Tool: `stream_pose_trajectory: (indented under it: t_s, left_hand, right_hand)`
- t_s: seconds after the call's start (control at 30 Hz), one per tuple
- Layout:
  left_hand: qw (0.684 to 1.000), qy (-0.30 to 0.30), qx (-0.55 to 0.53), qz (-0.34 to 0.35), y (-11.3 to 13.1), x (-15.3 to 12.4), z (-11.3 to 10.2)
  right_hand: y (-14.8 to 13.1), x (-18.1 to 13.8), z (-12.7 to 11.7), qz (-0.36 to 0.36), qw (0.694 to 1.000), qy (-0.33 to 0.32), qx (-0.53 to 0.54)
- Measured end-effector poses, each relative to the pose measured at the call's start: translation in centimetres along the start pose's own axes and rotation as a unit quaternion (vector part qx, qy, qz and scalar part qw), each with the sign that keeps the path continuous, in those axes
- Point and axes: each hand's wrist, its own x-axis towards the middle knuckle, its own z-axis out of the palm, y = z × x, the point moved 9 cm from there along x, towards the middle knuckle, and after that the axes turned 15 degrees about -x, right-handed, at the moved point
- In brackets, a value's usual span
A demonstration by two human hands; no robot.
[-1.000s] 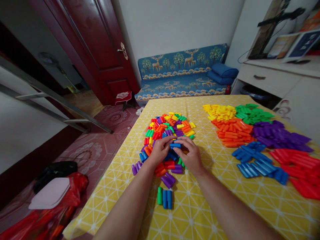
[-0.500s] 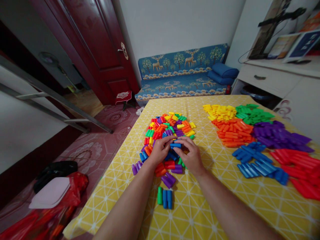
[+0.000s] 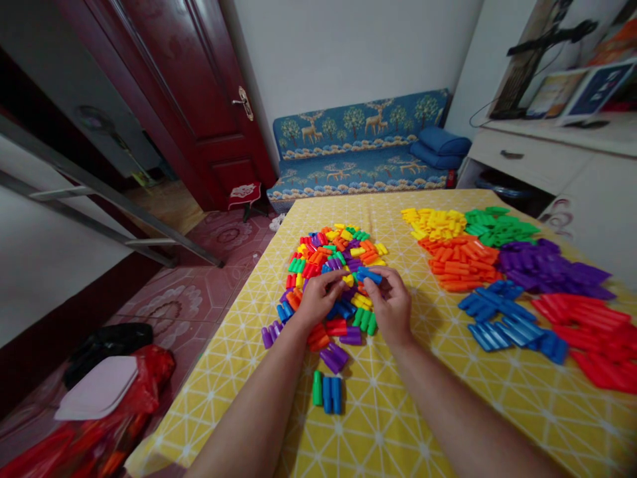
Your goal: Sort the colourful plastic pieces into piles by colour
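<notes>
a blue plastic peg (image 3: 369, 274) is pinched in the fingertips of the right hand (image 3: 393, 309), just above the mixed-colour peg pile (image 3: 328, 255) on the yellow tablecloth (image 3: 398, 411); the left hand (image 3: 318, 300) is curled just beside it, its hold not discernible.

Glossy smooth plastic pegs (image 3: 338, 259) on matt patterned tablecloth (image 3: 393, 405)

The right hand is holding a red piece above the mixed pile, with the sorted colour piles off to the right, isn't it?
Not red: the head view shows the right hand holding a blue piece above the mixed pile. The sorted colour piles do lie off to the right.
</notes>
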Motion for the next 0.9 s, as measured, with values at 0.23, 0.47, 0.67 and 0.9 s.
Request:
stream_pose_trajectory:
  t_s: [0.23, 0.47, 0.67, 0.9]
  left_hand:
    - [1.0, 0.004, 0.018, -0.006, -0.3, 0.0, -0.1]
    - [1.0, -0.001, 0.019, 0.0, -0.2, 0.0, 0.0]
    - [1.0, 0.0, 0.026, 0.0, -0.1, 0.2, 0.0]
    - [1.0, -0.001, 0.024, 0.015, -0.1, 0.2, 0.1]
  right_hand:
    - [1.7, -0.1, -0.3, 0.127, 0.989, 0.006, 0.076]
    - [2.6, 0.0, -0.6, 0.136, 0.99, 0.018, 0.037]
    - [1.4, 0.5, -2.5, 0.111, 0.993, 0.023, -0.01]
    - [2.8, 4.0, -12.9, 0.092, 0.973, 0.006, -0.213]
